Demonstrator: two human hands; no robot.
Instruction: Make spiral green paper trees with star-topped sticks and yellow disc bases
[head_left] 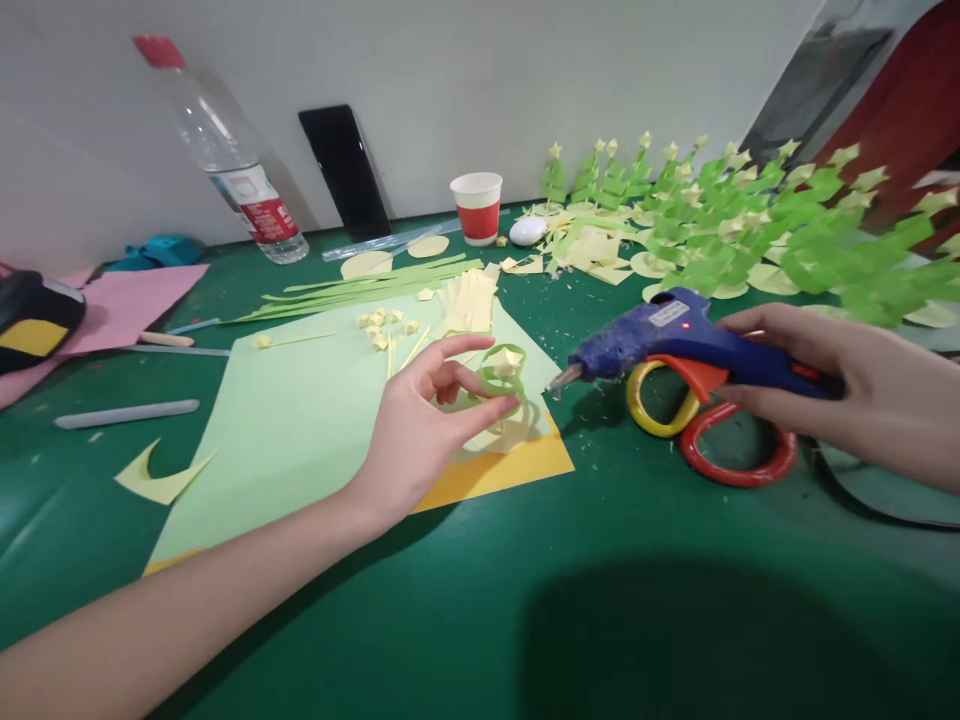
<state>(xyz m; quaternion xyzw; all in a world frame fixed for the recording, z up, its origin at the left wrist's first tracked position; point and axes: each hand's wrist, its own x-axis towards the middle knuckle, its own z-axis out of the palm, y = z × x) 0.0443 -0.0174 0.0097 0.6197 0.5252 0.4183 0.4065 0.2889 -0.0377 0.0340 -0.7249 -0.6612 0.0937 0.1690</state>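
Observation:
My left hand (pixel 431 415) pinches a small green paper ring piece (pixel 501 383) between thumb and fingers, over a pale yellow paper disc (pixel 510 435) on the light green sheet (pixel 300 410). My right hand (pixel 847 385) grips a blue hot glue gun (pixel 679 340) by its handle, with a finger at the orange trigger. The gun's nozzle (pixel 559 378) points left toward the green piece, a short gap away. Red and yellow scissor handles (pixel 720 440) lie under the gun.
Many finished green paper trees (pixel 757 220) crowd the back right. A paper cup (pixel 478 207), a water bottle (pixel 232 160), a black phone (pixel 343 170), green strips (pixel 360 285), small yellow stars (pixel 382 325), pink paper (pixel 120 305) and a glue stick (pixel 127 412) lie on the green table (pixel 600 600).

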